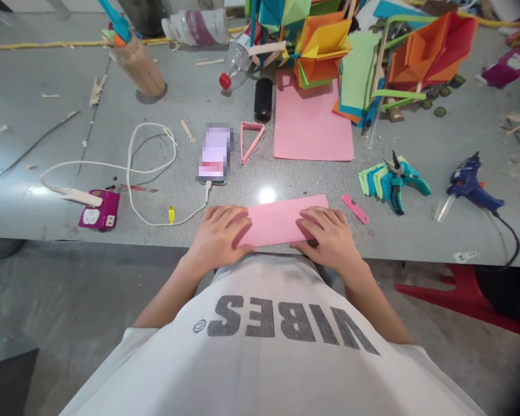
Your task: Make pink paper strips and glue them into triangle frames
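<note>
A folded pink paper strip [277, 221] lies at the front edge of the grey table [112, 104]. My left hand [223, 234] grips its left end, fingers on top and thumb at the near edge. At the right end my right hand [327, 237] holds the paper the same way. Just right of that hand is a small pink cutter [355, 208]. Farther back are a stack of pink paper [314, 127] and a pink folded triangle [251, 141].
A phone [215, 153] with a white cable leads to a purple power block [99, 209]. Pliers [401, 179] and a blue glue gun [474, 182] lie on the right. Colourful paper shapes [433, 52], bottles [199, 28] and a wooden cup [138, 63] stand or lie behind.
</note>
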The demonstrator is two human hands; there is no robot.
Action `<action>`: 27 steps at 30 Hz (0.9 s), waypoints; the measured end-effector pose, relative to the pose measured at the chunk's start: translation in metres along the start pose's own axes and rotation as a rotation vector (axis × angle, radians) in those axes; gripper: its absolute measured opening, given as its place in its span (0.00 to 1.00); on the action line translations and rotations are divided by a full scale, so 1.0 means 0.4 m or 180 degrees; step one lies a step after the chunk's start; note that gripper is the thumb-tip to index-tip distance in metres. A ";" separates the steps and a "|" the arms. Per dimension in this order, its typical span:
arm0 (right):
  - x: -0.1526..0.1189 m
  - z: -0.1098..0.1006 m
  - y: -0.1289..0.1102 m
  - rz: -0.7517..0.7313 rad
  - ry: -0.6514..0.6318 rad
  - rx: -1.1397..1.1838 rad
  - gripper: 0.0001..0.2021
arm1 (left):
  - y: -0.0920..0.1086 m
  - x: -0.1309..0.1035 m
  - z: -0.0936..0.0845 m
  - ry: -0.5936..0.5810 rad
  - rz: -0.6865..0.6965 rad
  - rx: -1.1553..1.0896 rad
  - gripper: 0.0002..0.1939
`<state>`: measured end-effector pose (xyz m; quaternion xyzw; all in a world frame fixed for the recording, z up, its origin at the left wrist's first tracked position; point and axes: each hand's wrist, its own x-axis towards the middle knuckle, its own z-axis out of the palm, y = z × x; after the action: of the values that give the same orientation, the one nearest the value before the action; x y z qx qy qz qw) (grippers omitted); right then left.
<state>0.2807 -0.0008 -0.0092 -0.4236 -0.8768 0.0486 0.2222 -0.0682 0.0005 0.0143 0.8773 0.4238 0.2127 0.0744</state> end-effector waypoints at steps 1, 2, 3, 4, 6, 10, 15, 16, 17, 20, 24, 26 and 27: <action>-0.001 -0.002 -0.008 -0.0026 -0.0021 0.0009 0.23 | 0.019 0.017 0.008 -0.0304 0.0068 0.0037 0.37; -0.002 -0.005 -0.017 -0.0060 -0.0057 0.0036 0.25 | 0.037 0.031 0.017 -0.0531 0.0200 0.0102 0.41; -0.006 -0.009 -0.023 -0.0098 -0.0085 0.0093 0.27 | 0.051 0.039 0.025 -0.0651 0.0396 0.0183 0.39; -0.012 -0.013 -0.026 -0.0121 -0.0090 0.0193 0.29 | 0.061 0.043 0.031 -0.0698 0.0572 0.0254 0.33; -0.033 -0.017 -0.018 -0.0034 0.0083 0.0539 0.34 | 0.065 0.040 0.034 -0.0597 0.0875 0.0323 0.17; -0.073 -0.007 0.033 0.0824 0.1234 0.1524 0.43 | 0.030 0.029 -0.012 -0.0186 0.0862 0.0193 0.09; 0.012 -0.019 0.047 0.1398 0.1637 0.2727 0.40 | 0.016 0.079 -0.105 0.0754 -0.0328 -0.0730 0.09; 0.050 -0.033 0.039 0.1386 0.1455 0.2941 0.39 | 0.022 0.097 -0.115 0.0918 -0.0591 -0.0953 0.10; 0.091 -0.050 0.030 0.1374 0.1304 0.3096 0.37 | 0.029 0.116 -0.120 0.1059 -0.0814 -0.1210 0.12; 0.225 -0.107 0.009 0.1330 0.1440 0.3249 0.31 | 0.042 0.181 -0.104 0.1195 -0.1171 -0.2187 0.15; 0.371 -0.143 0.030 0.1441 0.1886 0.2829 0.34 | 0.022 0.280 -0.043 0.0825 -0.1333 -0.3244 0.22; 0.412 -0.134 0.057 0.1524 0.1769 0.2804 0.37 | 0.002 0.334 -0.013 0.0528 -0.1469 -0.3610 0.27; 0.424 -0.124 0.071 0.1584 0.1629 0.2851 0.39 | -0.007 0.363 0.001 0.0517 -0.1560 -0.3736 0.29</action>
<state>0.2304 0.1419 0.0866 -0.4800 -0.5628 0.3621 0.5672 0.0097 0.1147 0.0582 0.5494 0.4293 0.4519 0.5564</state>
